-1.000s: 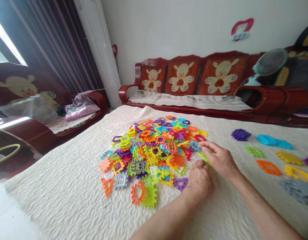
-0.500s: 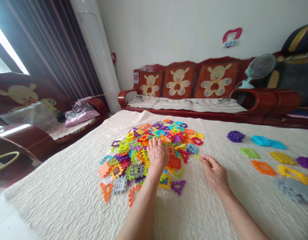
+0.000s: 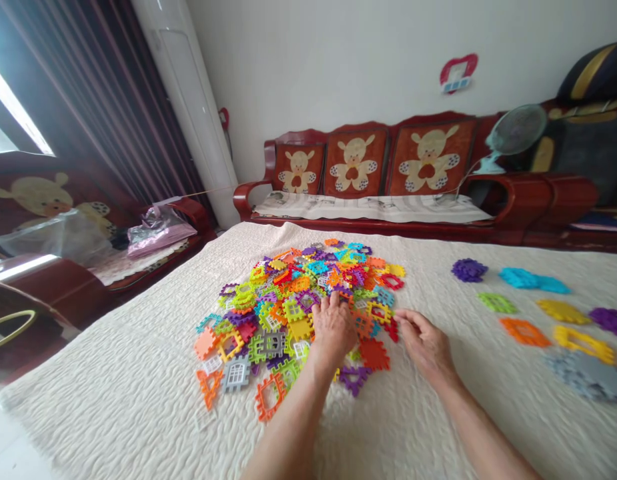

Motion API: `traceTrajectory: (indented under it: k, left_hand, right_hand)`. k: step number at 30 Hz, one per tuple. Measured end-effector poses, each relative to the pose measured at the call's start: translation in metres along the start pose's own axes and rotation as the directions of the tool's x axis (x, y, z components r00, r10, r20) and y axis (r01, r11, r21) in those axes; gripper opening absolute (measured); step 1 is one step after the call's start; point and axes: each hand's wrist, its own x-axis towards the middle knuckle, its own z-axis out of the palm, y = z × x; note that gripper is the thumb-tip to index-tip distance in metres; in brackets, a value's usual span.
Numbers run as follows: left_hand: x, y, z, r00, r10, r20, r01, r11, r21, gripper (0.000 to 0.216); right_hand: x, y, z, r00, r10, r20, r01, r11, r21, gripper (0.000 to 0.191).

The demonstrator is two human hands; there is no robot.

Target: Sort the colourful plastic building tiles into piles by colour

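Note:
My left hand [image 3: 333, 328] rests on the front right of a heap of colourful plastic interlocking tiles [image 3: 301, 285], fingers spread over the pieces. Under its fingertips lie purple and orange tiles, partly covered. Just right of the heap, my right hand [image 3: 429, 343] is closed in a pinch; what is between its fingertips, if anything, cannot be made out. Close to those fingertips lie a red tile [image 3: 391, 329] and a yellow frame tile [image 3: 379, 312]. A flat red-orange tile [image 3: 374, 355] sits between the two hands.
Sorted groups lie at the right: purple tiles [image 3: 469, 270], blue tiles [image 3: 533, 280], a green tile [image 3: 497, 303], an orange frame [image 3: 525, 331], yellow tiles [image 3: 563, 311] and grey tiles [image 3: 588, 377]. A quilted cream cover [image 3: 138, 373] spreads beneath. Behind stands a wooden sofa [image 3: 368, 225] beside a fan [image 3: 518, 130].
My left hand has moved right and toward me across the heap, shifting tiles and uncovering others. My right hand stays near the heap's edge; the yellow-green piece at its fingertips no longer shows clearly.

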Motion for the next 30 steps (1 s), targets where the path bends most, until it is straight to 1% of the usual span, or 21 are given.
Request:
traceTrajectory:
  k: [3,6,9,12,15,17,19,21,23,26,28,30]
  left_hand:
    - [0.004,-0.018,-0.008,0.999,-0.028,0.03,0.027,1.0,0.007,0.03]
    - [0.01,-0.041,-0.009,0.995,-0.098,0.003,0.097,0.995,0.017,0.034]
    - [0.014,-0.06,-0.007,0.988,-0.15,-0.024,0.151,0.988,0.022,0.034]
    - [0.016,-0.071,-0.007,0.972,-0.225,-0.065,0.227,0.974,0.027,0.034]
    - [0.017,-0.072,-0.007,0.952,-0.283,-0.12,0.288,0.957,0.029,0.036]
    - [0.019,-0.067,-0.005,0.954,-0.26,-0.148,0.267,0.963,0.025,0.037]
    - [0.022,-0.06,-0.001,0.973,-0.174,-0.153,0.178,0.984,0.016,0.04]
    - [0.023,-0.054,0.005,0.989,-0.075,-0.126,0.076,0.997,0.002,0.042]
    - [0.024,-0.05,0.01,0.996,-0.02,-0.082,0.019,1.0,-0.019,0.042]
    - [0.022,-0.049,0.012,0.999,0.006,-0.051,-0.009,0.998,-0.06,0.038]
    - [0.022,-0.051,0.01,0.998,0.009,-0.058,-0.013,0.997,-0.08,0.035]
    - [0.022,-0.052,0.008,0.997,-0.011,-0.073,0.005,0.996,-0.09,0.036]
  right_hand:
    - [0.0,0.002,0.001,1.0,-0.014,0.001,0.014,1.0,0.008,0.035]
    - [0.0,0.004,0.002,1.0,-0.014,-0.001,0.014,1.0,0.01,0.036]
    - [0.0,0.004,0.003,1.0,-0.011,0.0,0.011,1.0,0.009,0.037]
    - [0.0,0.003,0.003,1.0,-0.004,0.017,0.004,1.0,0.004,0.037]
    - [0.0,0.004,0.003,1.0,0.009,0.027,-0.009,1.0,-0.001,0.037]
    - [0.0,0.004,0.003,1.0,0.011,0.027,-0.011,1.0,-0.004,0.036]
    - [0.0,0.003,0.003,1.0,0.009,0.027,-0.008,1.0,-0.009,0.036]
    - [0.0,0.003,0.003,1.0,0.009,0.029,-0.009,1.0,-0.014,0.036]
    - [0.0,0.002,0.003,0.999,0.017,0.03,-0.017,1.0,-0.017,0.036]
    - [0.0,0.002,0.003,0.999,0.028,0.024,-0.027,1.0,-0.014,0.035]
    - [0.0,0.002,0.003,0.999,0.026,0.02,-0.026,1.0,-0.011,0.034]
    - [0.001,0.002,0.004,1.0,0.018,0.015,-0.017,1.0,-0.006,0.033]
